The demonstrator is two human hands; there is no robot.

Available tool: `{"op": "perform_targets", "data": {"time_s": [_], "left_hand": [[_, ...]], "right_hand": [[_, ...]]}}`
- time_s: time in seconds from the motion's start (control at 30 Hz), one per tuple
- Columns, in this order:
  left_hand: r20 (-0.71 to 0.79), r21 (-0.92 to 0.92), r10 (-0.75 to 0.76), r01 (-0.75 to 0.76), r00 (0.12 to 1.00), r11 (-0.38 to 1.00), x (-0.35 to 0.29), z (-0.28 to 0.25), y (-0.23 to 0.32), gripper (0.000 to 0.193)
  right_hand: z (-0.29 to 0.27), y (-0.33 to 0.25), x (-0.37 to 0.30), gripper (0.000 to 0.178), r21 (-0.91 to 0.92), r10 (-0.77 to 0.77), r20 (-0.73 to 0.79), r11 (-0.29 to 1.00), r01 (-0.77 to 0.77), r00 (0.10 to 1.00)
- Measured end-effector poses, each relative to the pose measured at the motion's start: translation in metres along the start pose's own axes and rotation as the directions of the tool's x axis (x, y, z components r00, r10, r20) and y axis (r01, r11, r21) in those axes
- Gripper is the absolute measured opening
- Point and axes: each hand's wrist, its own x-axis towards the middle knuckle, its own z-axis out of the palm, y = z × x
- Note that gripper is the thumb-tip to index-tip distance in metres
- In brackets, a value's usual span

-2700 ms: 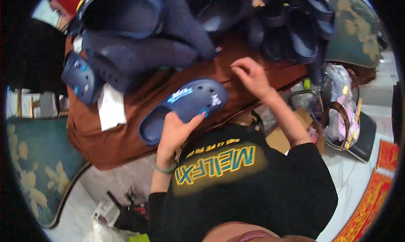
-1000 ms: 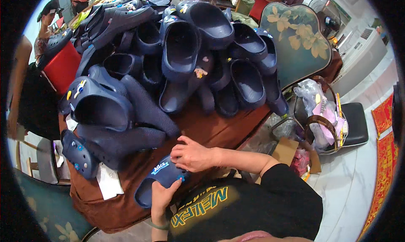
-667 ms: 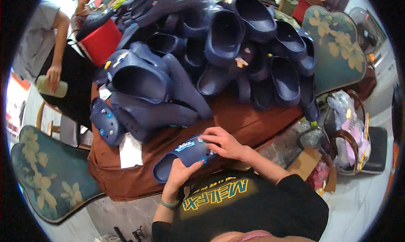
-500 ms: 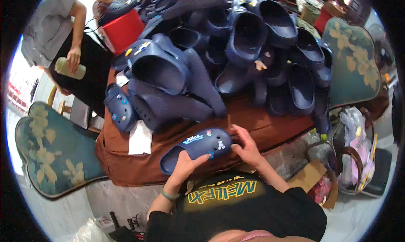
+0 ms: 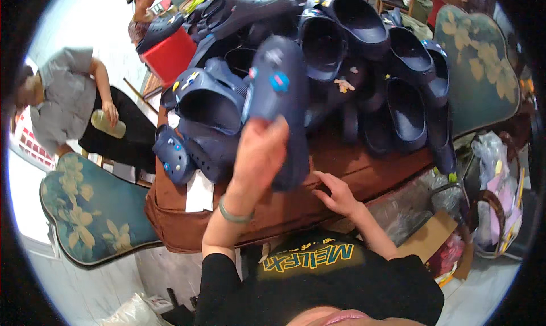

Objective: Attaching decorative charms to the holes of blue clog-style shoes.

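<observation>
Green floral chairbacks (image 5: 88,218) flank the brown-draped tabletop (image 5: 392,164); the floor (image 5: 108,289) looks pale, with white glare far left.

They wear a black lettered shirt (image 5: 392,286) and greenish bracelet (image 5: 235,216).

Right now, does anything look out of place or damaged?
Nothing spilled or plainly damaged, though the clog in your left hand is blurred. The piled navy clogs look untidy, tipped at mixed angles, and a stray white paper lies on the brown cloth.

Navy clog (image 5: 291,101), charm (image 5: 279,81) prob. blue w/ pink; brn cloth (image 5: 335,155).
</observation>
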Motion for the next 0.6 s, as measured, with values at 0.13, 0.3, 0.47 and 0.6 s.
{"op": "perform_targets", "data": {"time_s": [0.13, 0.3, 0.47, 0.6], "left_hand": [[0.063, -0.178, 0.340, -0.324, 0.938, 0.929, 0.117, 0.014, 0.023, 0.030], [-0.046, -0.059, 0.270, -0.272, 0.962, 0.961, 0.225, -0.037, 0.040, 0.027], [0.072, 0.082, 0.105, -0.111, 0.992, 0.990, 0.234, -0.061, 0.016, 0.032], [0.005, 0.223, -0.017, 0.015, 1.000, 0.975, 0.221, -0.047, 0.003, 0.036]], "right_hand": [[-0.005, 0.016, 0.005, 0.037, 0.087, 0.056, -0.055, 0.995, -0.051, 0.997], [0.002, 0.015, 0.007, 0.029, 0.034, -0.105, -0.072, 0.994, 0.108, 0.992], [0.002, 0.020, 0.008, 0.026, 0.054, -0.086, -0.085, 0.994, 0.091, 0.993], [-0.002, 0.025, 0.003, 0.024, 0.052, -0.085, -0.088, 0.995, 0.090, 0.993]]}}
